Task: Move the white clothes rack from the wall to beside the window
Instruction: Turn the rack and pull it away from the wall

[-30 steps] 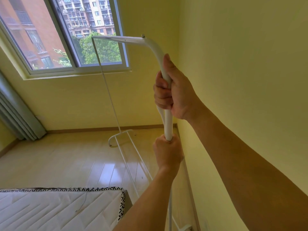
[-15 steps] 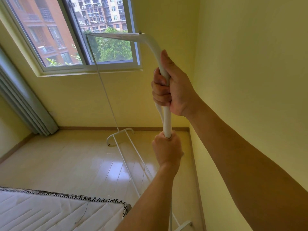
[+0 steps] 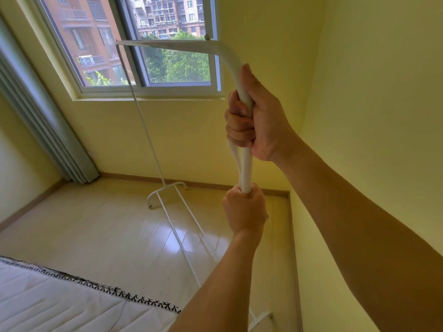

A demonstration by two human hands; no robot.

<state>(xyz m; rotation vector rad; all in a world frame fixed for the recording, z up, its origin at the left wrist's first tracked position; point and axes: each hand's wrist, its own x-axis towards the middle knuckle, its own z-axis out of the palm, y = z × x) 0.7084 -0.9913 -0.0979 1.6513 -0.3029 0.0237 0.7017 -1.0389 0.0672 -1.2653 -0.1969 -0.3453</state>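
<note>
The white clothes rack (image 3: pixel 167 45) stands close along the yellow right wall, its top bar reaching toward the window (image 3: pixel 153 41). My right hand (image 3: pixel 254 116) is shut around the near upright post just below its bend. My left hand (image 3: pixel 244 208) grips the same post lower down. The far upright runs down to a curved foot (image 3: pixel 165 190) near the wall under the window. Two thin base rails lie low over the floor toward me. The near foot (image 3: pixel 260 318) shows at the bottom.
A white mattress (image 3: pixel 60 303) with a black-patterned edge lies at the lower left. Grey curtains (image 3: pixel 40 121) hang at the left of the window. Light wood floor (image 3: pixel 100 226) stretches between the mattress and the far wall. The yellow wall (image 3: pixel 371 92) is close on my right.
The view has swung left and moved nearer to the window; the rack's far foot now sits closer to the window wall. Both hands keep the same grip on the post.
</note>
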